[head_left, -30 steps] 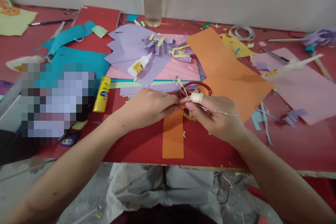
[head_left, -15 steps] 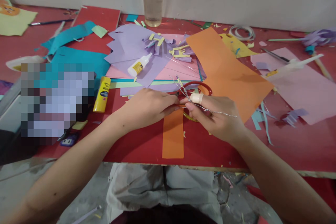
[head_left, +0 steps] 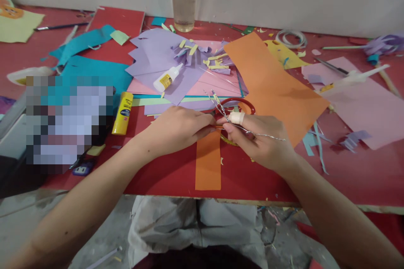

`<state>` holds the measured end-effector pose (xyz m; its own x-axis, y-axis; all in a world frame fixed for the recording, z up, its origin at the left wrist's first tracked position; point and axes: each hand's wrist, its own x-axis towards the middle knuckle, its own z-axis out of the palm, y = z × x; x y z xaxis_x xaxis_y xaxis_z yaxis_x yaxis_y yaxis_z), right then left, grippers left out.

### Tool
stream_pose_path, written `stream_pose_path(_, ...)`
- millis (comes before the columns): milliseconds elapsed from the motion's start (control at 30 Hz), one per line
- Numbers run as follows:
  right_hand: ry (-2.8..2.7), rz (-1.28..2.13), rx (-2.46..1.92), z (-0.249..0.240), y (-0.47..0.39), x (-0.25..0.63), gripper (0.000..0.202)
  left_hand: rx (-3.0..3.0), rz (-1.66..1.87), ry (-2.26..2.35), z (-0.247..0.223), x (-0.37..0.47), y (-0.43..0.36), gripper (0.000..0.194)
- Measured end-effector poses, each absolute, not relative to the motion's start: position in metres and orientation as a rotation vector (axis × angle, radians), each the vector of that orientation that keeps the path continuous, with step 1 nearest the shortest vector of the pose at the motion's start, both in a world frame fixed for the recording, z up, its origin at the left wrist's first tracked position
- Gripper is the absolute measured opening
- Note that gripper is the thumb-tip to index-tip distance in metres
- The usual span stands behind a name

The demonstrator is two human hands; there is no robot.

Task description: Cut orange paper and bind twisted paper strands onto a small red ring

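My left hand (head_left: 183, 128) is closed, its fingertips pinching the upper end of an orange paper strip (head_left: 208, 164) that hangs towards the table's front edge. My right hand (head_left: 260, 138), with a beige bandage (head_left: 236, 117) on one finger, is also closed. Thumb and forefinger grip a twisted silvery wire (head_left: 267, 136), whose forked ends stick up and whose tail runs back over the hand. The two sets of fingertips nearly meet and hide how the strip's end lies. Behind them rests a pair of scissors with red-rimmed handles (head_left: 249, 103), partly covered by my right hand.
A yellow glue stick (head_left: 122, 113) and a small glue bottle (head_left: 167, 77) lie ahead. A large orange sheet (head_left: 274, 84), purple paper (head_left: 148, 50) and pink paper (head_left: 356, 101) spread across the red table (head_left: 158, 176). A clear bottle (head_left: 184, 6) stands by the wall. A blurred-out object (head_left: 72, 126) sits left.
Almost nothing differs. Both hands keep their place and hold, and the wire has shifted only very slightly.
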<state>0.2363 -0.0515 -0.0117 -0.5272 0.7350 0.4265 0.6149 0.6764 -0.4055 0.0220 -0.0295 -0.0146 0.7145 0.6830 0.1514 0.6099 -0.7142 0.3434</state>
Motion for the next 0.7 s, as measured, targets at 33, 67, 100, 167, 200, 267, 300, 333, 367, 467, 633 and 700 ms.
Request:
stream_pose_path(33,-2.312,0.271,-1.036,-0.0116,-0.0517,0.2364,0.012,2.655,0.389,1.024,-0.0147,0.0220,-0.0293,0.026)
stream_pose_path(67,-2.311,0.270,-1.038,-0.0115,-0.0519,0.2364,0.012,2.656,0.387,1.027,-0.0147,0.0219,-0.0291,0.026)
stream_pose_path(100,-2.313,0.273,-1.042,-0.0113,-0.0522,0.2364,0.013,2.656,0.385,1.026,-0.0148,0.0218,-0.0290,0.026)
stream_pose_path(167,-2.317,0.287,-1.057,-0.0109,-0.0528,0.2364,0.013,2.655,0.382,1.026,-0.0149,0.0217,-0.0290,0.025)
stream_pose_path(200,-2.318,0.292,-1.064,-0.0106,-0.0530,0.2364,0.013,2.656,0.382,1.028,-0.0150,0.0218,-0.0290,0.025)
stream_pose_path(267,-2.324,0.290,-1.061,-0.0103,-0.0529,0.2362,0.013,2.655,0.382,1.030,-0.0149,0.0219,-0.0293,0.025)
stream_pose_path(300,-2.327,0.286,-1.056,-0.0102,-0.0528,0.2361,0.014,2.655,0.383,1.031,-0.0148,0.0221,-0.0294,0.025)
stream_pose_path(333,-2.329,0.281,-1.051,-0.0103,-0.0526,0.2361,0.014,2.656,0.381,1.032,-0.0147,0.0223,-0.0295,0.026)
stream_pose_path(367,-2.333,0.271,-1.047,-0.0104,-0.0523,0.2361,0.014,2.661,0.379,1.033,-0.0145,0.0226,-0.0296,0.027)
stream_pose_path(467,-2.351,0.249,-1.043,-0.0115,-0.0516,0.2368,0.015,2.700,0.369,1.041,-0.0145,0.0232,-0.0297,0.028)
stream_pose_path(633,-2.414,0.219,-1.044,-0.0142,-0.0511,0.2389,0.016,2.786,0.358,1.016,-0.0163,0.0223,-0.0291,0.029)
stream_pose_path(700,-2.436,0.173,-1.038,-0.0151,-0.0512,0.2395,0.017,2.812,0.374,1.000,-0.0174,0.0214,-0.0290,0.027)
